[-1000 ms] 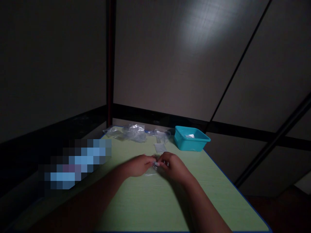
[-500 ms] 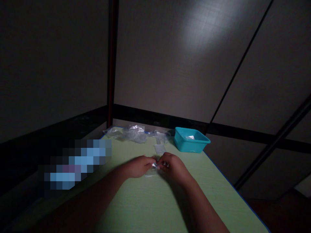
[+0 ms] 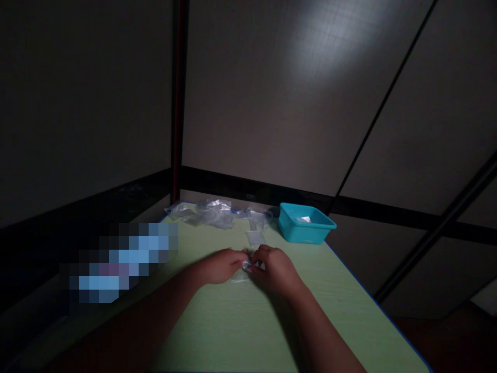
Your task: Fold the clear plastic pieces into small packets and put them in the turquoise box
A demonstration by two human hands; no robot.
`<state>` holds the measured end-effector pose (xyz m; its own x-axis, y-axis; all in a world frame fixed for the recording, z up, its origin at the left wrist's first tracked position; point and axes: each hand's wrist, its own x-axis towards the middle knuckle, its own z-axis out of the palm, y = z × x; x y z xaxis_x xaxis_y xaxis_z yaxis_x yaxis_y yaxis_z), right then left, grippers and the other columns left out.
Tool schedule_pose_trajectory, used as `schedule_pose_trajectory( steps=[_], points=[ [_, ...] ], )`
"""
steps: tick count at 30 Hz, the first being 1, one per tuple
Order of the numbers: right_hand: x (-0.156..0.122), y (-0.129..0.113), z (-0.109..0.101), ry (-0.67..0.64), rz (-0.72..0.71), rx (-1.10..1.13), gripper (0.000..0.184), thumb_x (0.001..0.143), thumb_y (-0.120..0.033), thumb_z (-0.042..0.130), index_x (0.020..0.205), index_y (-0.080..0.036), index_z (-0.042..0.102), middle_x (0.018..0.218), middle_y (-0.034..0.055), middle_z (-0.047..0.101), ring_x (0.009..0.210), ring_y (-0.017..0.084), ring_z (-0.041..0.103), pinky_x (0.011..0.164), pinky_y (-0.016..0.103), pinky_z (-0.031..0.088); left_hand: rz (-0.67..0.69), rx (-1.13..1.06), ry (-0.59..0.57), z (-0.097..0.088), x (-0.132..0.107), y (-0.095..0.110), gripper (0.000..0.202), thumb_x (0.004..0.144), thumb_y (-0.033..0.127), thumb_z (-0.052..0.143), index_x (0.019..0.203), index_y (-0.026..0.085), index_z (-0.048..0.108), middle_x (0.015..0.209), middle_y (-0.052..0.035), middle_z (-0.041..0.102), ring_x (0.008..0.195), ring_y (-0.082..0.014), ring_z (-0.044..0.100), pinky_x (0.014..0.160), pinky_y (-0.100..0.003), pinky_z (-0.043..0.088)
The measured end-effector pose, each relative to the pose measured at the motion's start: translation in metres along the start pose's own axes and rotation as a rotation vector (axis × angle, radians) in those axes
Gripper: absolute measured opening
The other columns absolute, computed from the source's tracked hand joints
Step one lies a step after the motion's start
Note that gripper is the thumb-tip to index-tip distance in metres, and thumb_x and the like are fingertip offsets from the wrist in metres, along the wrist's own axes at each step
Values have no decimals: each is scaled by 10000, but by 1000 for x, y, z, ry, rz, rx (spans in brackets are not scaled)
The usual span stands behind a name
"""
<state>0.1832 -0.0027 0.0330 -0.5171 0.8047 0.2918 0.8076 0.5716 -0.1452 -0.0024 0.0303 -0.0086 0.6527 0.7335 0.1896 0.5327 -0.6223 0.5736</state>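
Note:
My left hand and my right hand meet at the middle of a pale green table. Both pinch a small clear plastic bag that lies partly on the tabletop between them. Fingers of both hands are curled on its top edge. Whatever is inside the bag is too small and dim to make out. Another small clear bag lies flat just beyond the hands.
A teal plastic tub with something pale in it stands at the far right of the table. A heap of crumpled clear bags lies along the far edge. Dark wall panels rise behind. The table's right edge is close to the tub.
The hands have stayed together on the small bag, with only slight finger movement. The view has shifted a little.

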Motion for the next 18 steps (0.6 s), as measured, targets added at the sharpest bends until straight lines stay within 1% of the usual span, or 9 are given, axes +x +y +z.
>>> schedule_pose_trajectory(
  steps=[3,7,10,12,13,15,18],
  points=[
    [1,-3,-1,-34,19,-51,97,760,-277,579,801,-213,639,797,21,623,669,126,551,587,218,320,8,-8,-4,-1,0,2,223,880,243,372,904,224,592,988,4,636,892,-167,549,891,-285,357],
    [2,-6,0,-41,8,-109,107,771,-247,538,800,-209,633,785,27,628,672,137,559,589,228,317,13,-19,-16,-1,-1,1,247,856,179,387,1002,239,577,1076,-2,617,968,-179,533,936,-308,329],
    [2,-6,2,-37,-6,-132,132,770,-217,512,834,-216,628,790,29,632,671,140,559,587,233,313,15,-12,-30,0,0,-1,394,784,65,389,1095,255,539,1139,-5,588,1030,-185,512,956,-326,314],
    [2,-6,3,-36,-10,-145,144,767,-206,505,844,-218,626,793,28,634,671,142,561,583,235,311,20,-20,-40,0,0,-2,481,733,19,382,1128,258,520,1160,-3,575,1051,-186,505,962,-331,309],
    [2,-6,3,-35,-10,-152,145,767,-202,502,842,-218,625,792,28,634,670,143,563,579,236,310,22,-30,-43,0,0,-2,490,723,18,386,1131,255,518,1160,-3,576,1053,-188,505,963,-331,307],
    [2,-6,4,-32,-7,-163,144,768,-200,498,837,-215,624,790,30,635,672,146,569,575,237,311,24,-49,-44,-1,-1,-1,435,742,62,417,1121,244,526,1144,-3,585,1048,-198,508,964,-330,304],
    [2,-8,4,-42,6,-163,148,775,-205,500,859,-212,622,803,39,637,689,150,579,581,237,320,15,-48,-33,-1,-1,1,297,801,209,477,1089,235,545,1094,-3,610,1023,-208,514,958,-323,303]
  ],
)
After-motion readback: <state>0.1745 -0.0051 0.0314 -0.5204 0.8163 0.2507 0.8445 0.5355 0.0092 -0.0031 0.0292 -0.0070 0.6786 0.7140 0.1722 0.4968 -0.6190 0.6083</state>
